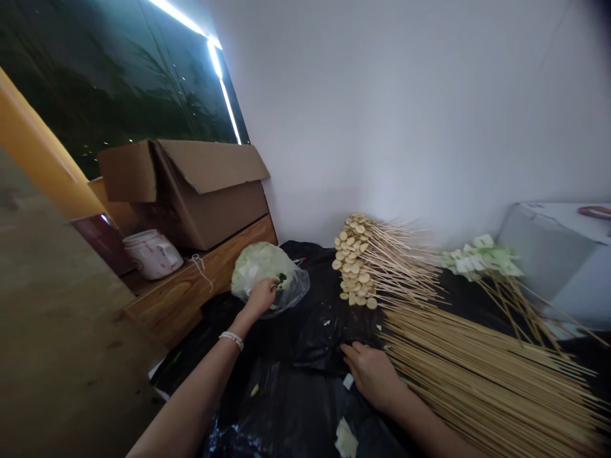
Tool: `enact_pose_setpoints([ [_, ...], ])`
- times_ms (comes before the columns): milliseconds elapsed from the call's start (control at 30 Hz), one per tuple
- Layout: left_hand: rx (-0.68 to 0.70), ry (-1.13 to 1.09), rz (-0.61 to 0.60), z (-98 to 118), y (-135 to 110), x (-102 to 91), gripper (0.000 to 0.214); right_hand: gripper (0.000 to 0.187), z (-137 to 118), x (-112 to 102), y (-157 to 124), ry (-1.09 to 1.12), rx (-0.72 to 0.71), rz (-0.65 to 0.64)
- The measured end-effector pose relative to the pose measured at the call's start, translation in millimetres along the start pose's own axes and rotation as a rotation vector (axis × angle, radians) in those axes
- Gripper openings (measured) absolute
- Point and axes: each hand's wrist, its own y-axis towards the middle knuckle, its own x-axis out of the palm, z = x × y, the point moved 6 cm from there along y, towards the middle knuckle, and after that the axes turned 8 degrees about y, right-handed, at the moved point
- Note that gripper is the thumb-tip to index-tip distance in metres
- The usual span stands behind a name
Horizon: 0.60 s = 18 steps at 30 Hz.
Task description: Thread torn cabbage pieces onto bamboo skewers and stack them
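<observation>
My left hand (pixel 261 295) reaches into a clear plastic bag of pale green cabbage leaves (pixel 260 267), its fingers curled on the leaves at the bag's mouth. A beaded bracelet sits on that wrist. My right hand (pixel 371 373) rests palm down on the black plastic sheet (pixel 305 337), fingers bent, at the near end of a big heap of bare bamboo skewers (pixel 482 375). What its fingers hold, if anything, is hidden. Behind lie skewers loaded with round pale slices (pixel 356 261) and skewers with green-white pieces (pixel 480 259).
An open cardboard box (pixel 200 191) and a white lidded tub (pixel 151 253) stand on a wooden shelf (pixel 191 286) at the left. A white wall runs behind. A grey-white box (pixel 558 248) stands at the right. Leaf scraps (pixel 346 439) lie on the sheet.
</observation>
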Motion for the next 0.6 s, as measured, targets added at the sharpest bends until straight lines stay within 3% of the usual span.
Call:
enact_pose_setpoints([
  [100,0.060,0.084,-0.069,0.1,6.3,8.9,0.020,0.028,-0.4,-0.9,0.0,0.003,0.008,0.006],
  [233,0.047,0.213,-0.074,-5.9,25.3,-0.3,0.016,0.028,-0.2,-0.5,0.3,0.008,0.020,0.012],
  [367,0.036,0.306,-0.152,-14.5,44.2,-7.6,0.025,0.028,0.5,0.3,0.2,0.013,0.025,0.011],
  [600,0.083,0.298,-0.211,-12.1,59.6,0.2,0.036,0.029,0.1,0.1,0.6,0.011,0.013,0.004],
])
